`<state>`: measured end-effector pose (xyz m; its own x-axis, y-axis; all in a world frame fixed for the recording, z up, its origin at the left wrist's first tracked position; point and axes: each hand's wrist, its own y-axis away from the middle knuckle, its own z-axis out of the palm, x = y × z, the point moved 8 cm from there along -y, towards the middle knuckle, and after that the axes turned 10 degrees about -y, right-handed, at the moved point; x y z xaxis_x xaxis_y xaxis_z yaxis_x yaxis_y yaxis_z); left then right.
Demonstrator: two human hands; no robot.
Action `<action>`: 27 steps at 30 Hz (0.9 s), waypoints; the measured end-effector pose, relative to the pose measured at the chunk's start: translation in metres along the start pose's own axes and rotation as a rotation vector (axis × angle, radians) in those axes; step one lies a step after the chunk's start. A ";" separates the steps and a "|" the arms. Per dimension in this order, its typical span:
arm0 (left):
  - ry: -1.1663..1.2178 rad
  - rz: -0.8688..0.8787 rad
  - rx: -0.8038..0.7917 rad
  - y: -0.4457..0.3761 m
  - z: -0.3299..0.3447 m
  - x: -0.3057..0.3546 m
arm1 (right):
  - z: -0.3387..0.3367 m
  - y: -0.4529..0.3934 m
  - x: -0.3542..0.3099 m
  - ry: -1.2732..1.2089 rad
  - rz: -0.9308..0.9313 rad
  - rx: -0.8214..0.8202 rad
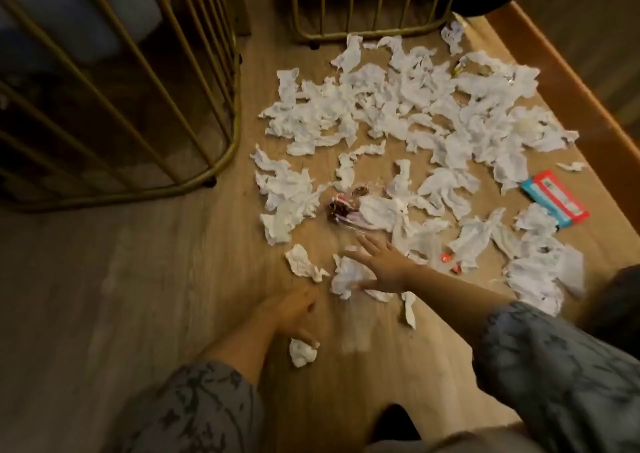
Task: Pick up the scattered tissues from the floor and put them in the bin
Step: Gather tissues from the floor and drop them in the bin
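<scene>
Sleeves of grey patterned cloth frame the near view, where the left hand (294, 310) hangs blurred just above a crumpled tissue (303, 351), its curl too smeared to tell whether it grips anything, while the right hand (377, 265) spreads open and empty over another tissue wad (348, 277). Beyond lie the scattered tissues (398, 106) on the wooden floor (207, 244), mixed with a dark wrapper (337, 208) and a red-and-blue packet (554, 198). No bin is visible, so a hasty sweep could gather wrappers or drop loose wads.
</scene>
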<state>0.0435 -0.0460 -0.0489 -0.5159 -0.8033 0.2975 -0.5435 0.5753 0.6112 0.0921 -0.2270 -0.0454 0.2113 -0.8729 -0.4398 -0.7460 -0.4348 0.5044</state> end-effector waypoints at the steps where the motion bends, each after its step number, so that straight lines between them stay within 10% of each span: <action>1: -0.052 0.008 -0.075 0.005 0.018 0.003 | 0.011 0.002 0.000 0.043 -0.011 -0.032; 8: 0.062 -0.043 0.087 0.007 0.067 0.001 | 0.062 0.000 0.002 -0.028 -0.015 0.126; 17: 0.477 -0.481 0.765 -0.021 0.000 -0.035 | 0.070 0.034 0.000 -0.362 -0.120 0.499; 22: 0.417 -0.443 0.713 -0.056 -0.013 -0.035 | 0.036 0.069 0.023 -0.519 0.014 0.875; 27: 0.411 -0.459 0.736 -0.058 0.002 -0.018 | 0.047 0.081 0.071 -0.436 0.212 0.839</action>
<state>0.0827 -0.0644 -0.0913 0.0468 -0.8850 0.4632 -0.9866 0.0315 0.1599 0.0172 -0.3135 -0.0706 -0.1056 -0.6828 -0.7229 -0.9855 0.1691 -0.0157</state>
